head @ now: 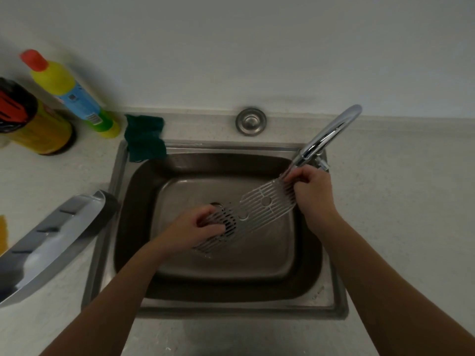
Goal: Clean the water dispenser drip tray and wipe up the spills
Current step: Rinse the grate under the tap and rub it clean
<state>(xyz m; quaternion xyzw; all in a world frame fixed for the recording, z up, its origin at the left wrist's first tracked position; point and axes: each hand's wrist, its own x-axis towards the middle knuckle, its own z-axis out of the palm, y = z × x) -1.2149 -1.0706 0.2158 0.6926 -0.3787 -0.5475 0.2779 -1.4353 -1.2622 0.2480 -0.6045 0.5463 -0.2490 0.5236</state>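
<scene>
A long slotted silver drip tray grate [257, 208] is held slantwise over the steel sink [123, 191]. My left hand [198, 226] grips its lower left end, above the drain. My right hand [312, 190] grips its upper right end, just under the spout of the chrome faucet [326, 136]. The grey drip tray base [51, 240] lies on the counter left of the sink. Whether water is running, I cannot tell.
A dark green cloth [145, 137] hangs over the sink's back left corner. A yellow bottle with a red cap [66, 91] and a dark-capped yellow bottle [33, 119] stand at the back left. A round steel plug [251, 121] sits behind the sink.
</scene>
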